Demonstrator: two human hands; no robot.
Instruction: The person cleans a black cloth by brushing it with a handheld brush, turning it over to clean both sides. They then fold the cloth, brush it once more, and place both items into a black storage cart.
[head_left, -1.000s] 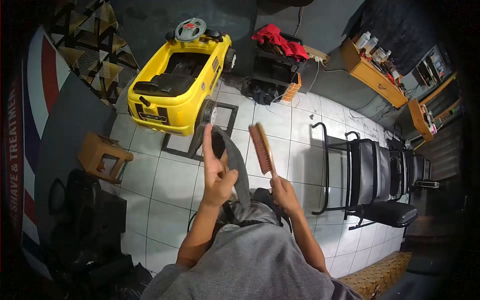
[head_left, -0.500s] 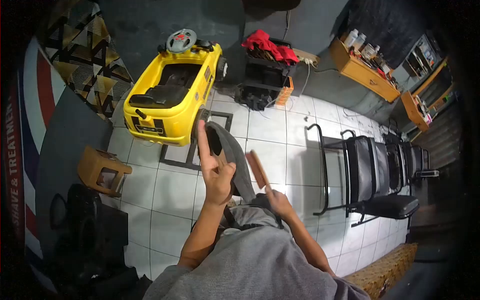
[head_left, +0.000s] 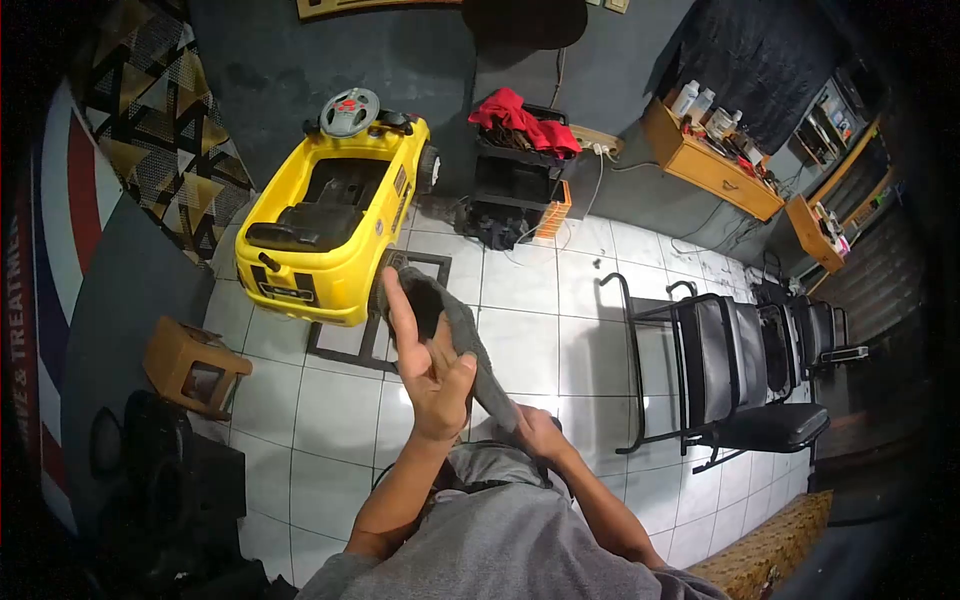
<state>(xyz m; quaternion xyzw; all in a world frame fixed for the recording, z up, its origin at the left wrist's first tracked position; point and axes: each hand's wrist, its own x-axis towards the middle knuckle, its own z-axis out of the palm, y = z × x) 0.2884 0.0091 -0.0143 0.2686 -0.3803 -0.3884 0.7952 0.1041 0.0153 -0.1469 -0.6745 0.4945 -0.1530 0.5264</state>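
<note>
A grey, hollow fabric piece that looks like a cap [head_left: 482, 375] hangs in front of my body, its dark opening facing my left hand [head_left: 435, 385]. That hand supports it from the inside: the index finger points up along the edge, while other fingers reach into the hollow. At the lower end of the cap is my right hand [head_left: 543, 436], with its fingers partly behind the fabric. The wooden brush it held half a second ago is hidden now, apparently behind the cap.
A yellow toy car [head_left: 335, 225] stands ahead on a dark metal frame [head_left: 340, 345]. A brown stool [head_left: 195, 367] is on the left, black-framed chairs [head_left: 735, 350] on the right. Black crates with red cloth [head_left: 525, 125] and a wooden drawer shelf [head_left: 715, 165] line the wall.
My right hand has moved up and left against the cap, and the brush has gone out of sight behind it. My left hand keeps its hold. The view has tilted slightly upward.
</note>
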